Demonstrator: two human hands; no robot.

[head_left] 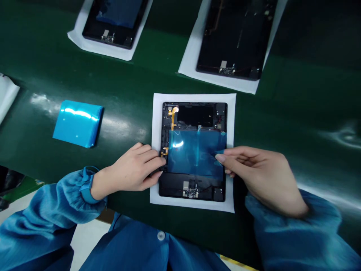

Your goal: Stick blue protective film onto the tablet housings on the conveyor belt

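An opened tablet [180, 184] lies on a white sheet [229, 113], its inner parts showing. Transparent blue film [184, 154] covers the middle of it. My right hand [256, 169] is closed in a pinch, thumb and forefinger on the right edge of this film; its other fingers curl by the tablet's right side. At the tablet's left edge, my left hand [135, 167] has its fingers bent, with the fingertips and thumb against the frame, gripping it there. Orange flex cables [172, 118] run along the upper left inside the tablet, and a small circuit board [190, 192] sits at its lower end.
A stack of blue film pieces [77, 122] lies to the left on the green table [126, 86]. Two more opened tablets, one at the back left [113, 22] and one at the back right [234, 41], rest on white sheets. Another white sheet [7, 94] reaches in at the far left.
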